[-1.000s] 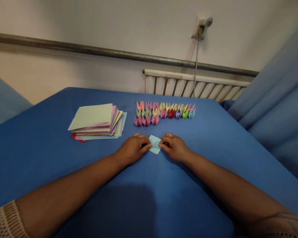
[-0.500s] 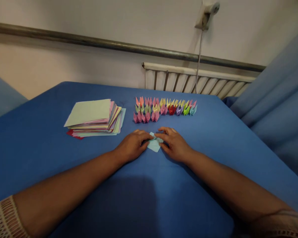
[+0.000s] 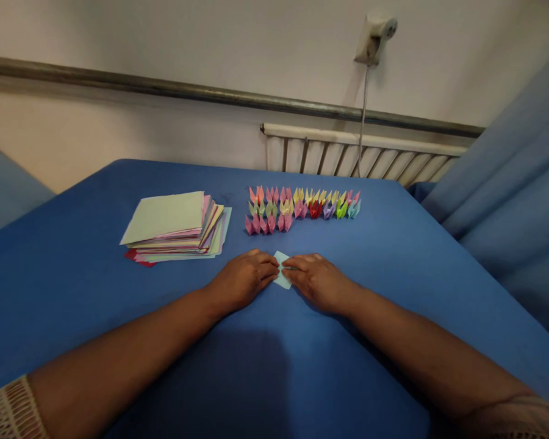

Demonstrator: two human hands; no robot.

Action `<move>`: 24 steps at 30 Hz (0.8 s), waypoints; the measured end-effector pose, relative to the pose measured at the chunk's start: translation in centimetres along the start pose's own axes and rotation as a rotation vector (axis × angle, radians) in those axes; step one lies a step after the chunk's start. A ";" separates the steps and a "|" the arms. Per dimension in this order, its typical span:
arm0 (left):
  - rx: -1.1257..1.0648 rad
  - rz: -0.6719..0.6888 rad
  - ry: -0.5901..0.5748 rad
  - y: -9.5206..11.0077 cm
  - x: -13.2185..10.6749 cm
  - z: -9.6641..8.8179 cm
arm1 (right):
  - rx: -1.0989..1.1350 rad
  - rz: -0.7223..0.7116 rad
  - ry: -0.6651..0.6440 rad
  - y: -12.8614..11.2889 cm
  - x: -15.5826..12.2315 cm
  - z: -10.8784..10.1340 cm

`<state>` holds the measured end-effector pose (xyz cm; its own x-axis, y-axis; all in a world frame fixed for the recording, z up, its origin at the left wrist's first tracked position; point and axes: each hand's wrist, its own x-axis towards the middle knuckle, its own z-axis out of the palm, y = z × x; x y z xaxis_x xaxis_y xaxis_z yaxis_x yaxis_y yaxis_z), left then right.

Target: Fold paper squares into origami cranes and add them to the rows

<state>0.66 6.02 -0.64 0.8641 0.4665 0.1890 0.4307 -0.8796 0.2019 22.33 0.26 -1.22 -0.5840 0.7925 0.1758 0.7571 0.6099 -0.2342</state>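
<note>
A small folded piece of pale blue paper (image 3: 282,280) lies on the blue table between my hands, its top and bottom corners showing. My left hand (image 3: 244,277) has its fingers together, pinching the paper's left edge. From the other side my right hand (image 3: 318,281) holds the right edge, thumb and fingertips close together on it. Both sides of the paper are partly covered by my fingertips. Just beyond my hands stand rows of small folded paper cranes (image 3: 285,222) in pink, yellow, green, red, purple and blue.
A thick stack of coloured paper sheets (image 3: 165,216) sits on the blue table (image 3: 73,292) to the left. Behind the table are a radiator (image 3: 338,137), a metal pipe (image 3: 187,91) and a wall socket with a cord (image 3: 368,46). A blue curtain (image 3: 512,152) hangs at right.
The fingers of both hands have closed in on the paper's sides. The paper now looks flatter and narrower. The whole view has shifted slightly.
</note>
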 end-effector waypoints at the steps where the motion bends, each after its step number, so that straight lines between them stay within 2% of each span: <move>1: 0.009 0.006 -0.006 0.0 -0.1 -0.1 | -0.001 -0.010 -0.018 0.0 -0.1 0.0; 6: 0.062 0.029 -0.045 0.4 -0.8 -0.8 | 0.000 0.024 -0.022 0.6 -0.3 0.3; 14: 0.139 -0.020 -0.114 2.1 -1.6 -2.0 | 0.022 0.012 -0.017 1.2 -0.2 0.6; 24: 0.089 -0.068 -0.069 1.7 -2.7 -2.3 | 0.047 -0.003 -0.039 0.7 -0.3 0.9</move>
<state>-1.58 3.49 1.39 0.8468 0.5202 0.1109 0.5073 -0.8525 0.1258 22.78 0.43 -2.30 -0.5980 0.7892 0.1398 0.7411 0.6109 -0.2783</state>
